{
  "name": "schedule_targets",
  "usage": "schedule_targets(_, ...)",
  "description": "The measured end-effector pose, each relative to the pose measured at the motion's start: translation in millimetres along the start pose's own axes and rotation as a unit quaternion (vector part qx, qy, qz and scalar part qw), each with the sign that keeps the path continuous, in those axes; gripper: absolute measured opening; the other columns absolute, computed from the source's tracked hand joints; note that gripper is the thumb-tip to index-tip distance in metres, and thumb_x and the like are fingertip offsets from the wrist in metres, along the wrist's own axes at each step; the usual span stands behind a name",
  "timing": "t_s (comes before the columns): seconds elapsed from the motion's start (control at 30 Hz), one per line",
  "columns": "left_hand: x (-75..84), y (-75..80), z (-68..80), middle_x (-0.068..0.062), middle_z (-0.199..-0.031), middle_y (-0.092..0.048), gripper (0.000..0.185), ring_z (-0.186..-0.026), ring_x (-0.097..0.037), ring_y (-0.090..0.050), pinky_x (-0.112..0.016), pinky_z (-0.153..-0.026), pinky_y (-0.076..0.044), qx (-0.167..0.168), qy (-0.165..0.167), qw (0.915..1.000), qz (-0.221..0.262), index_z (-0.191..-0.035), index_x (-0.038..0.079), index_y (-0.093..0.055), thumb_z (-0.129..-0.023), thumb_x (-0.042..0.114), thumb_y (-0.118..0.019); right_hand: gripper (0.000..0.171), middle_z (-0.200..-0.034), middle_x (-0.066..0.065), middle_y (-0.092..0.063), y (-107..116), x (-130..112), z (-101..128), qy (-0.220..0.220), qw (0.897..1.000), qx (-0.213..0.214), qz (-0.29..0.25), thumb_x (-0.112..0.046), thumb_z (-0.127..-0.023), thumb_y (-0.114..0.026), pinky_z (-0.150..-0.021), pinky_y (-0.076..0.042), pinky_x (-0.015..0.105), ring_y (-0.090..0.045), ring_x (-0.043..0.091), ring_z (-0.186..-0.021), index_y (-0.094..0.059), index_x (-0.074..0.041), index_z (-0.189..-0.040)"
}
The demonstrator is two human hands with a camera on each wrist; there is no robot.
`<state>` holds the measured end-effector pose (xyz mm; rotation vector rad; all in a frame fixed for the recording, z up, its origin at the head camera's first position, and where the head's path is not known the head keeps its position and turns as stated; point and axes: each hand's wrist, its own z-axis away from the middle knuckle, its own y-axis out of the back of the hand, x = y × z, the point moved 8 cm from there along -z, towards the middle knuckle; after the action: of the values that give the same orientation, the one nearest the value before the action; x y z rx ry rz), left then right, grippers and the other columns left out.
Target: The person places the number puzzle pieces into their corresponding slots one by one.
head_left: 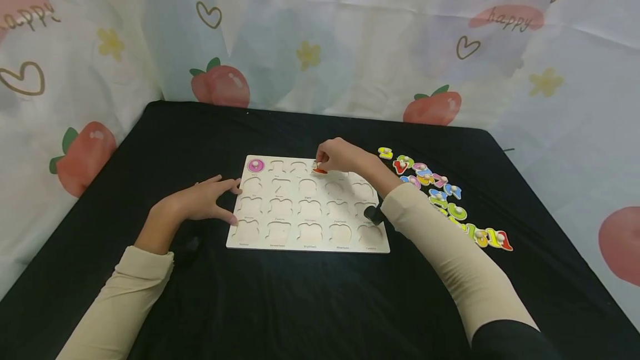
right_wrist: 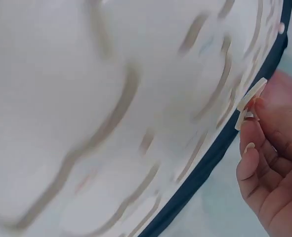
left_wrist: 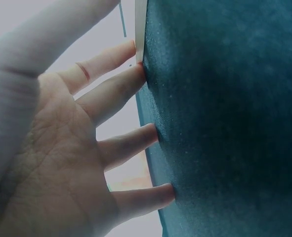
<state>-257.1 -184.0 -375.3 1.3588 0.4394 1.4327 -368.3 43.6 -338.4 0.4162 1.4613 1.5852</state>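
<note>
A pale wooden number puzzle board (head_left: 294, 196) lies on the black cloth, its slots in rows. A pink round piece (head_left: 256, 165) sits in the top left slot. My left hand (head_left: 200, 201) is spread at the board's left side, thumb and fingertips right at its edge; in the left wrist view, two fingertips meet the board's edge (left_wrist: 141, 29). Over the top row, my right hand (head_left: 341, 154) pinches an orange-red number puzzle piece (head_left: 320, 170) between thumb and fingers. That thin piece (right_wrist: 252, 95) is seen edge-on in the right wrist view, its number hidden.
Several loose colored number pieces (head_left: 456, 211) lie in a slanting band right of the board, some overlapping, partly behind the right forearm. Black cloth (head_left: 280, 304) covers the table. A patterned curtain (head_left: 350, 60) hangs behind and at both sides.
</note>
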Motion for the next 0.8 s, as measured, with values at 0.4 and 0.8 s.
schedule_targets(0.4,-0.1,0.0,-1.6,-0.018,-0.150,-0.029,0.079,-0.138,-0.045,-0.008,-0.068,-0.100,-0.017,0.000,0.003,1.0000,0.004,-0.135,0.008,-0.047,-0.073,0.046,-0.077,0.010,-0.092,0.003,-0.063,-6.7,-32.9,-20.9,0.026,1.000,0.001,0.005,-0.012,-0.091,-0.062,-0.073,-0.048,0.028,-0.056,0.016,-0.080,-0.066,-0.007,-0.099)
schedule_targets(0.8,1.5,0.8,-0.4,-0.017,-0.150,-0.029,0.077,-0.138,-0.044,-0.009,-0.067,-0.101,-0.018,0.002,-0.006,1.0000,0.003,-0.134,0.007,-0.048,-0.074,0.045,-0.077,0.013,-0.095,0.004,-0.063,-11.6,-39.3,-35.9,0.026,0.999,-0.008,0.047,-0.012,-0.091,-0.062,-0.075,-0.047,0.028,-0.054,0.017,-0.082,-0.067,-0.006,-0.101)
